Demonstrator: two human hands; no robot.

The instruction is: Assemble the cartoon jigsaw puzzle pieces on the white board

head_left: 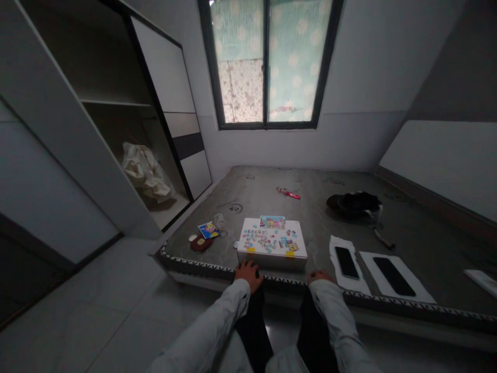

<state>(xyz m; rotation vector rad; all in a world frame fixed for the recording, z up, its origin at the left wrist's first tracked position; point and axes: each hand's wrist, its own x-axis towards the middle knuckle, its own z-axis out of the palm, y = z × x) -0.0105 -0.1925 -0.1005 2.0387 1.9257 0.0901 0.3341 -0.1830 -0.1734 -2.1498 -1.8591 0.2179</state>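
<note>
My left hand (pixel 249 275) rests on the mattress edge by the near left corner of a white box (pixel 272 262), its fingers spread and holding nothing. Lying on the same edge, just right of the box, is my right hand (pixel 320 277), with fingers stretched out dimly and nothing seen in them. Small colourful cut-out pieces (pixel 264 241) are scattered over the box top. A colourful printed card (pixel 272 221) lies at the top's far edge, and two yellow tabs (pixel 290 254) mark its front.
On the grey mattress (pixel 240 191) lie a blue picture card (pixel 209 230), a brown item (pixel 201 243), a red strap-like item (pixel 289 194) and a dark cap (pixel 355 203). Two phones (pixel 347 262) rest on white sheets at right. An open wardrobe (pixel 116 119) stands left.
</note>
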